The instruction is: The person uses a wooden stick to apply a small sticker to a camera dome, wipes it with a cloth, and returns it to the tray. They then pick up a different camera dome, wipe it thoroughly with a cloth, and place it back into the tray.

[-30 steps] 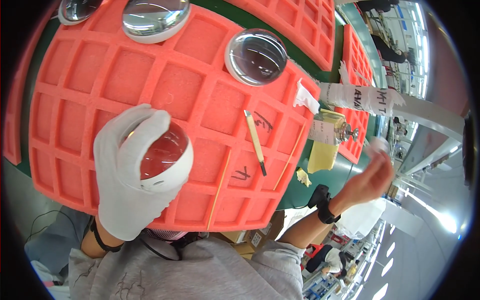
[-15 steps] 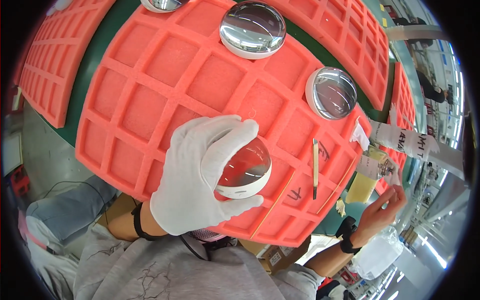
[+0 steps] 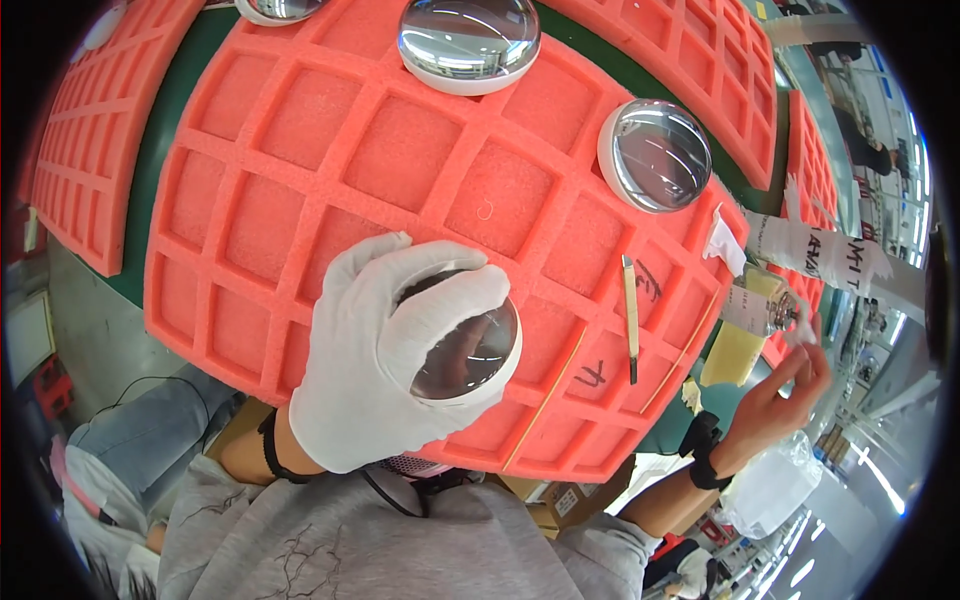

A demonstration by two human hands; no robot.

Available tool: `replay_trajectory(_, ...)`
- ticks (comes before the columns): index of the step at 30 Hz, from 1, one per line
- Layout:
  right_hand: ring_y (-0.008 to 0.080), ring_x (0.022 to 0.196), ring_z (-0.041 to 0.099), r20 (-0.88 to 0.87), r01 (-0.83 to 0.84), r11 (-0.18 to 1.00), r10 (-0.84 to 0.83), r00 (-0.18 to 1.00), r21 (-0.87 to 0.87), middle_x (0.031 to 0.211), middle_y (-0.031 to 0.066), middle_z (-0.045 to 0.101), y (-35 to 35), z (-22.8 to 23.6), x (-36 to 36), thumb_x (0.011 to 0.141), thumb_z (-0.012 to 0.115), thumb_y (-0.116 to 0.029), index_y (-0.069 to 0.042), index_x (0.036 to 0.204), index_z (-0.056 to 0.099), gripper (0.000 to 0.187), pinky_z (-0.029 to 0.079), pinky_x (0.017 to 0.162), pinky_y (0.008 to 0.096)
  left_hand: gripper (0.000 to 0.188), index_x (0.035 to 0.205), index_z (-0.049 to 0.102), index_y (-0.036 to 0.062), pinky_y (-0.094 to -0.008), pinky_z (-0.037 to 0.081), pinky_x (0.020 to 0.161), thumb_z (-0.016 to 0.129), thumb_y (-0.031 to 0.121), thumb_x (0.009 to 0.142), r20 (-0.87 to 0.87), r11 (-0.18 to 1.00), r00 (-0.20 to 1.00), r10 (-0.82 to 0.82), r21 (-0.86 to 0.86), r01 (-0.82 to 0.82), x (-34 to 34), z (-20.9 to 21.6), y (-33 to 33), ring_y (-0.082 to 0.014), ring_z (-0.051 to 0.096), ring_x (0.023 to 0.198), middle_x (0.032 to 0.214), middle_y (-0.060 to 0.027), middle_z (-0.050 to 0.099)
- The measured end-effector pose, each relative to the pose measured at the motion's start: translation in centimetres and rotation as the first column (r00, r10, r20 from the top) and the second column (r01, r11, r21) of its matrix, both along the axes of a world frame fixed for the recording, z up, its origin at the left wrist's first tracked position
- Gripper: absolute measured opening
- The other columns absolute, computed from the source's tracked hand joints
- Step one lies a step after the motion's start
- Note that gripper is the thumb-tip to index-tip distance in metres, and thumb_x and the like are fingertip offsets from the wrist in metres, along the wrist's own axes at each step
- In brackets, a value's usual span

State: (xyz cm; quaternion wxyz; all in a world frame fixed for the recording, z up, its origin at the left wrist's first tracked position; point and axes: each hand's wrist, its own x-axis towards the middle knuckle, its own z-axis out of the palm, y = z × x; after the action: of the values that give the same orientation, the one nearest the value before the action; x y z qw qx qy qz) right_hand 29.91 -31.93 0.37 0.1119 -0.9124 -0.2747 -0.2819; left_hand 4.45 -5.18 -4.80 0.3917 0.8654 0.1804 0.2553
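My left hand [image 3: 355, 370], in a white glove, grips a thick domed glass lens [image 3: 465, 355] by its rim. The fingers curl over its upper edge, and the lens is tilted above the near part of a red foam tray [image 3: 405, 150]. Off to the right, my bare right hand [image 3: 775, 405] pinches a white wad of tissue or cotton [image 3: 803, 328]. This wad is at the metal top of a clear labelled bottle [image 3: 755, 305]; whether the two touch, I cannot tell. The bottle lies beside a yellow pad [image 3: 730, 355].
More glass lenses [image 3: 470, 45] [image 3: 655, 157] sit along the tray's far side. Tweezers or a thin stick-like tool [image 3: 631, 320] rests on the tray, near an orange-yellow stick [image 3: 545, 400]. A taped grey post [image 3: 830, 255] stands at right. Other foam trays [image 3: 95, 150] surround this one.
The lens has tilted in my left hand, and the thumb has moved in against it. My right hand has come up closer to the bottle top. The whole view has shifted slightly.
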Motion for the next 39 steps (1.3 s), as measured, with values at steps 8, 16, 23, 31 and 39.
replay_trajectory(8, 0.0088, 0.083, 0.058, -0.622, 0.054, 0.779, 0.454, 0.638, 0.624, 0.084, 0.0009, 0.055, 5.2, 2.6, -8.5, 0.101, 0.059, -0.014, 0.001, 0.109, 0.054, 0.018, 0.048, 0.077, 0.0239, 0.083, 0.130, 0.056, 0.0124, -0.0500, 0.042, 0.102, 0.093, 0.019, 0.055, -0.081, 0.997, 0.994, -0.072, -0.026, 0.071, -0.6, 0.4, 0.4, -0.0339, 0.056, 0.114, 0.128, -0.0133, 0.059)
replay_trajectory(16, 0.0278, 0.112, 0.070, -0.477, -0.768, 0.603, 0.752, 0.456, 0.215, 0.117, 0.0188, 0.071, 10.6, 0.0, -14.5, 0.094, 0.061, -0.008, -0.002, 0.115, 0.064, 0.022, 0.055, 0.094, 0.0402, 0.078, 0.130, 0.056, 0.0115, -0.0493, 0.043, 0.100, 0.092, 0.025, 0.062, -0.003, 0.999, 0.999, -0.043, -0.019, 0.043, -0.6, -0.5, 0.3, -0.0331, 0.058, 0.112, 0.124, -0.0120, 0.062)
replay_trajectory(23, 0.0332, 0.114, 0.069, -0.280, -0.844, 0.480, 0.798, 0.533, -0.239, 0.114, 0.0164, 0.074, 10.3, -0.5, -16.2, 0.090, 0.066, -0.023, -0.003, 0.121, 0.070, 0.037, 0.052, 0.101, 0.0498, 0.059, 0.130, 0.058, 0.0139, -0.0450, 0.043, 0.096, 0.079, 0.032, 0.078, -0.012, 1.000, 1.000, -0.010, -0.011, 0.010, -0.2, -0.2, 0.5, -0.0283, 0.060, 0.106, 0.122, -0.0063, 0.063)
replay_trajectory(31, 0.0361, 0.120, 0.066, -0.369, -0.877, 0.436, 0.795, 0.481, -0.204, 0.123, 0.0200, 0.070, 10.0, -0.2, -16.4, 0.088, 0.073, -0.042, -0.002, 0.124, 0.070, 0.054, 0.050, 0.103, 0.0517, 0.065, 0.129, 0.058, 0.0137, -0.0456, 0.043, 0.097, 0.084, 0.025, 0.070, 0.005, 1.000, 1.000, -0.027, 0.014, 0.027, -0.1, -0.6, 0.4, -0.0268, 0.061, 0.104, 0.121, -0.0062, 0.064)
replay_trajectory(39, 0.0433, 0.126, 0.059, -0.635, -0.781, 0.617, 0.644, 0.426, 0.101, 0.127, 0.0278, 0.065, 11.8, -1.0, -13.6, 0.082, 0.074, -0.058, 0.002, 0.127, 0.067, 0.076, 0.047, 0.106, 0.0525, 0.068, 0.127, 0.058, 0.0131, -0.0441, 0.045, 0.095, 0.086, 0.024, 0.066, 0.011, 0.996, 0.999, 0.052, 0.070, -0.052, 0.2, -1.0, -0.2, -0.0247, 0.063, 0.101, 0.117, -0.0052, 0.065)
